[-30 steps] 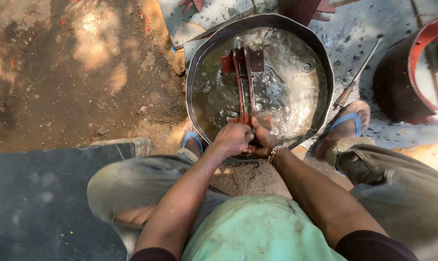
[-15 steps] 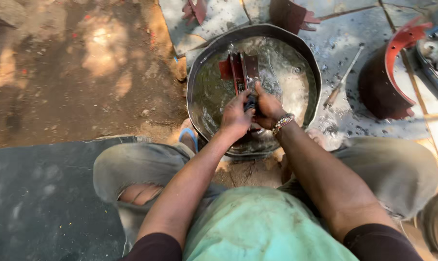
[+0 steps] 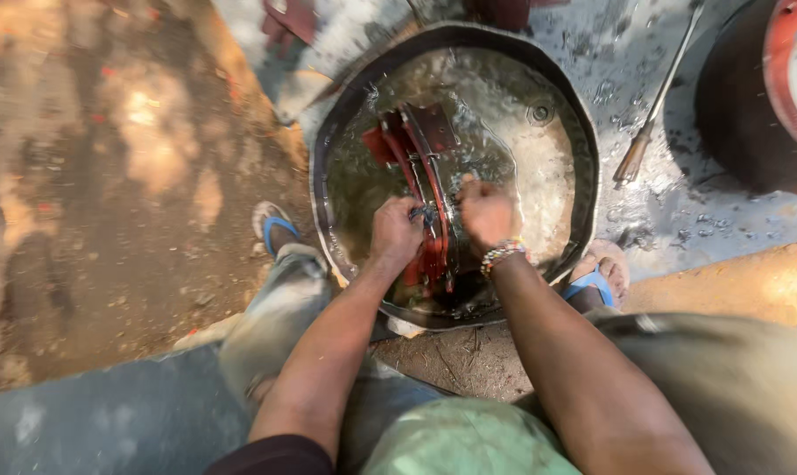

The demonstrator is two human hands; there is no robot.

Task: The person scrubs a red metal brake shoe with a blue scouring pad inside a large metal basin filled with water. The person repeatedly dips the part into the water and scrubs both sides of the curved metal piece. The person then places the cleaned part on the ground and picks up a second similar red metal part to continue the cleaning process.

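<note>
A round dark metal basin (image 3: 328, 158) full of splashing water stands on the ground between my feet. In it lies a red curved metal part (image 3: 420, 149) with a rim, half under water. My left hand (image 3: 395, 230) grips the part's near end from the left side. My right hand (image 3: 486, 211), with a bead bracelet at the wrist, holds the same part from the right, fingers closed over its edge. What sits between the two hands is small and dark; I cannot tell what it is.
A long screwdriver-like tool (image 3: 658, 101) lies on the wet concrete right of the basin. A dark drum with a red rim (image 3: 768, 88) stands at the far right. Red metal pieces (image 3: 293, 18) lie behind the basin. Bare dirt stretches left. My sandalled feet (image 3: 592, 281) flank the basin.
Both hands have slid further along the red part toward the basin's middle, and the water is splashing more. The view has shifted closer over the basin.
</note>
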